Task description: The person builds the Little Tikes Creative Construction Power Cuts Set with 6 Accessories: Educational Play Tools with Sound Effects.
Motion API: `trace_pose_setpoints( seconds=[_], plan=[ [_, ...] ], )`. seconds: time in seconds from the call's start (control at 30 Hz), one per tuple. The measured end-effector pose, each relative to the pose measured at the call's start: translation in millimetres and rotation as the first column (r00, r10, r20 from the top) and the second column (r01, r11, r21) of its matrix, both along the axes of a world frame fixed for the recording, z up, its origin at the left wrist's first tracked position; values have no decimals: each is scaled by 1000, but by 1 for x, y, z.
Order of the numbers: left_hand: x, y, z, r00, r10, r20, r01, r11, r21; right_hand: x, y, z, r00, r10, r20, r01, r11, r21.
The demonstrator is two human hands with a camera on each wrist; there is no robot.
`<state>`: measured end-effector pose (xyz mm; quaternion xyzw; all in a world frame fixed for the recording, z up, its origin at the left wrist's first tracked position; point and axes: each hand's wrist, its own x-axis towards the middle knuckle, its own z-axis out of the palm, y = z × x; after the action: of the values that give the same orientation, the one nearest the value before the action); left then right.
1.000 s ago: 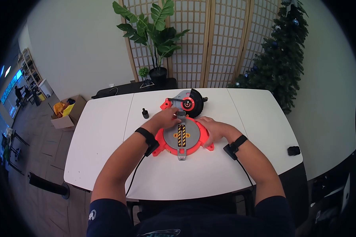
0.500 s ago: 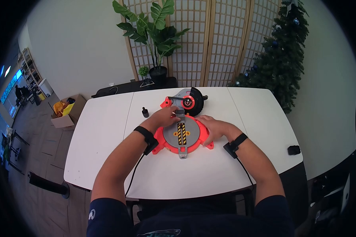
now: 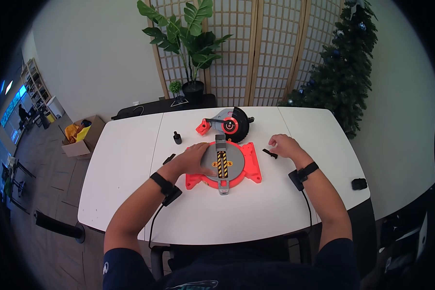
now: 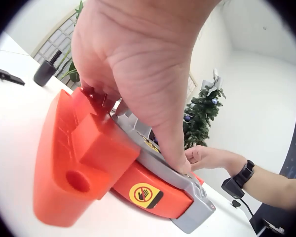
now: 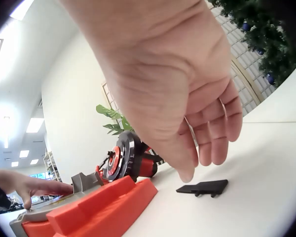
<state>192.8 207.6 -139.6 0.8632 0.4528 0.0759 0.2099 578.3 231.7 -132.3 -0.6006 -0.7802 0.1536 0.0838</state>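
A toy saw base of red-orange plastic lies flat on the table, with a grey disc and a black-and-yellow striped strip across its middle. My left hand rests over the disc's left side, thumb touching the grey rim and fingers reaching across the far side. To the right of the base my right hand hovers with loosely bent fingers, holding nothing. Just below its fingertips a small flat black plastic piece lies on the table. A similar black piece sits left of the base, partly hidden by my left hand in the head view.
Behind the base stands the saw head with its black round blade part. A black threaded knob stands at the back left. Near the table's right edge lies a small black object. The white table extends all around.
My left hand has left the grey bracket at the back and slid down-left onto the disc. My right hand has let go of the base's right side and moved right, above the black piece.
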Motion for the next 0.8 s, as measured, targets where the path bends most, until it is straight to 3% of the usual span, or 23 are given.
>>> trace_pose_setpoints(
  seconds=[0.17, 0.4, 0.47, 0.63, 0.8],
  plan=[
    [-1, -14, -1, 999, -40, -29, 42, 997, 60, 2, -4, -15, 979, -123, 165, 126, 992, -10],
    [2, -14, 9, 998, -33, -56, 36, 997, 64, 11, 8, -35, 991, -108, 78, 110, 993, -33],
    [0, -13, 7, 998, -35, -50, 39, 996, 77, 12, 10, -34, 995, -104, 9, 104, 986, -131],
    [-2, -13, 9, 997, -59, -40, 65, 987, 145, 15, 12, -42, 998, -42, 45, 44, 998, -51],
    [-2, -10, 11, 998, -50, -37, 53, 996, 70, 4, 6, -39, 989, -84, 124, 93, 993, -68]
  ],
)
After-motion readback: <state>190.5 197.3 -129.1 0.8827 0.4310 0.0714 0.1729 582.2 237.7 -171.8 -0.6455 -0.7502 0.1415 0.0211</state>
